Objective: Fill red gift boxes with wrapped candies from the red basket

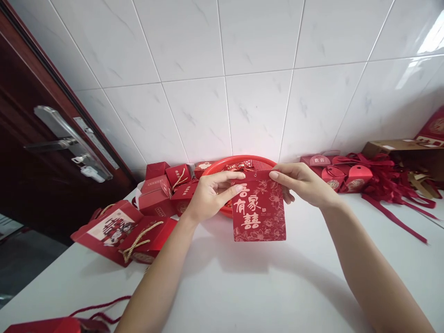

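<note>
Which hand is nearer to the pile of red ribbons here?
Right. The right hand, at the top right corner of the red packet, has the ribbons off to its right; the left hand, at the top left corner, is farther away.

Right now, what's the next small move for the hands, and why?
Probably try easing the red printed packet open at its top: the left hand and right hand pinch it there, either side of a small hole. Whether it opens there, I can't tell.
</note>
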The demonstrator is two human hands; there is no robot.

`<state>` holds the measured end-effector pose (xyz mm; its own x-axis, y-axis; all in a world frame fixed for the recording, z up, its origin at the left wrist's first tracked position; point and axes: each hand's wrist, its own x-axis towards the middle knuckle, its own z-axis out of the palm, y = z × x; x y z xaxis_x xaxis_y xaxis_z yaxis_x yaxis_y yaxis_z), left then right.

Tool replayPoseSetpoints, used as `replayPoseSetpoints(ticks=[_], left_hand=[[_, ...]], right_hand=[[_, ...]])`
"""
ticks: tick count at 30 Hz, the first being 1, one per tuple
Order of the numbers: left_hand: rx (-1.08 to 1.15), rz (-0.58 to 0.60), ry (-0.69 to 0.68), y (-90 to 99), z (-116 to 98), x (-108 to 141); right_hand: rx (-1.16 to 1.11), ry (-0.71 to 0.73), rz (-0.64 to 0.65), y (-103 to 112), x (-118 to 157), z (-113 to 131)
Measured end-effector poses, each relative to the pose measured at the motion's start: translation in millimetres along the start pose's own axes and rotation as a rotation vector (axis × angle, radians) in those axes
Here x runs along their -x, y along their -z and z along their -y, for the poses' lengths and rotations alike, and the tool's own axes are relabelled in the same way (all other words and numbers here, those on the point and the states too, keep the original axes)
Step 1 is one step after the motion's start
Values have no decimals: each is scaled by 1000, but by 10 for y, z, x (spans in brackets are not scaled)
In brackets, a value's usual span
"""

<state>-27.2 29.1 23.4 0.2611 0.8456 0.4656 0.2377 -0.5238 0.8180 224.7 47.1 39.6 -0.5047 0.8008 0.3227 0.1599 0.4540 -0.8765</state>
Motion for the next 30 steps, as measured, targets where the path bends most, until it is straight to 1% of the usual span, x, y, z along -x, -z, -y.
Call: replayPoseSetpoints(ticks=[2,5,7,9,12,14,15,16,17,20,21,23,25,26,30], left_hand=[[-1,-3,-10,3,6,-8],[36,-74,-32,-1,32,-39],[65,-120,-10,-15,55,-61],[100,-130,28,-41,75,-76],[155,-106,54,-102,82,-75],[177,-40,64,-152,78,-65],[182,8,65,-178,79,-61],[179,57,63,-204,88,-59],[167,103,63,-230,106,-60],[99,191,85,-302,225,-83],[84,206,104,-323,281,-95],[69,229,146,-356,390,-121],[56,257,189,-375,471,-143],[46,277,207,-380,495,-150],[5,353,239,-381,496,-150]], right_hand=[[12,11,5,-8,-7,-4],[10,47,-6,-30,-17,-11],[20,75,-18,-49,-23,-8],[46,99,-25,-57,-23,8],[96,122,-1,0,27,58],[131,109,2,121,124,100],[148,92,-24,213,197,118],[164,71,-79,326,285,129],[176,51,-167,456,386,132],[223,-30,-551,894,727,57],[245,-87,-660,1030,838,0],[284,-249,-890,1247,1036,-165],[315,-463,-1080,1374,1187,-380],[331,-508,-1135,1407,1244,-496],[391,-618,-1226,1462,1360,-915]])
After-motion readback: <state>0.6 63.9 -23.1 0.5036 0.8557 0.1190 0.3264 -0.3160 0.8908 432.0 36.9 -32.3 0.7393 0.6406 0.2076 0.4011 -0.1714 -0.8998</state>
